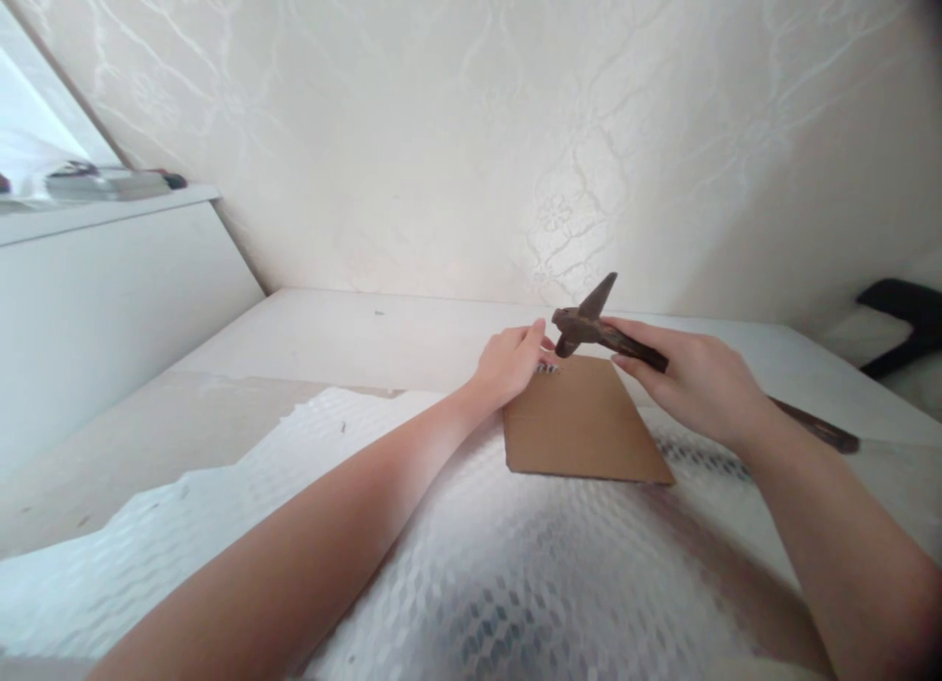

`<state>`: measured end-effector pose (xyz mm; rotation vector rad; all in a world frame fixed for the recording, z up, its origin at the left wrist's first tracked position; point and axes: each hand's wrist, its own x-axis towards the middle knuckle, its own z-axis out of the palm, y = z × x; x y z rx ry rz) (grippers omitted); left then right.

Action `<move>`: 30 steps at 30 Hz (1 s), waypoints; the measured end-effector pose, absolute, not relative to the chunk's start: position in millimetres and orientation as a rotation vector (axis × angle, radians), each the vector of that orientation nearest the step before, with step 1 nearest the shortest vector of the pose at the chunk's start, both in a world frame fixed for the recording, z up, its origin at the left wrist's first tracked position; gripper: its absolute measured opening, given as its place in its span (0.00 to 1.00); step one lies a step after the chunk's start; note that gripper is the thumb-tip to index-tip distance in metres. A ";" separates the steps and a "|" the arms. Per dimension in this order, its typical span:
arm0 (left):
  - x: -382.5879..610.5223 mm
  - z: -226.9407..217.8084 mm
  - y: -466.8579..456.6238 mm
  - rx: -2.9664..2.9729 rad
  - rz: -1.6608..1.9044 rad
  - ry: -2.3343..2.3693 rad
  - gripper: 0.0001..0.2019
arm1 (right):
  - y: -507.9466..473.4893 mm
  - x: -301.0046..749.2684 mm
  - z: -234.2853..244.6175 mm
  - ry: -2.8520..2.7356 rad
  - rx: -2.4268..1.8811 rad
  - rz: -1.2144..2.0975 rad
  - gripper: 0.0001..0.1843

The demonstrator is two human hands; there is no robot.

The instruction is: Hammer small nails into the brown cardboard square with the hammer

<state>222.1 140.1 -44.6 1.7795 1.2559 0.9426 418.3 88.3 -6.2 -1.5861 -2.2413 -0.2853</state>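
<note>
My right hand (696,382) is closed around the dark wooden handle of a hammer (581,326). The handle's far end sticks out behind my wrist. Its dark metal head, with one pointed end slanting up, is raised just above the far edge of a brown cardboard piece (585,426). My left hand (513,360) rests at the cardboard's far left corner, fingers bent together close to the hammer head. What those fingers pinch, if anything, is too small to make out. Beside them on the cardboard lies a small dark-and-light cluster (546,368).
Bubble wrap (471,583) spreads under the cardboard over a pale surface (345,333). A patterned wall (412,151) rises behind. At left stands a white cabinet (118,298) with things on top. Something black (909,318) stands at the right edge.
</note>
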 end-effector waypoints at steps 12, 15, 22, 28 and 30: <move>221.7 -45.6 141.4 1.782 0.939 1.251 0.27 | 88.0 418.6 -5.6 -2.300 -1.572 -0.308 0.24; 221.1 -45.8 141.6 1.788 0.929 1.239 0.28 | 87.5 418.7 -4.6 -2.287 -1.571 -0.319 0.24; 221.1 -45.1 141.4 1.801 0.928 1.265 0.28 | 85.7 417.6 -3.0 -2.295 -1.567 -0.321 0.23; 221.6 -44.6 141.1 1.805 0.922 1.270 0.29 | 85.3 417.1 -2.4 -2.265 -1.579 -0.297 0.23; 221.6 -44.4 140.9 1.805 0.931 1.288 0.29 | 85.4 417.2 -2.5 -2.287 -1.569 -0.288 0.23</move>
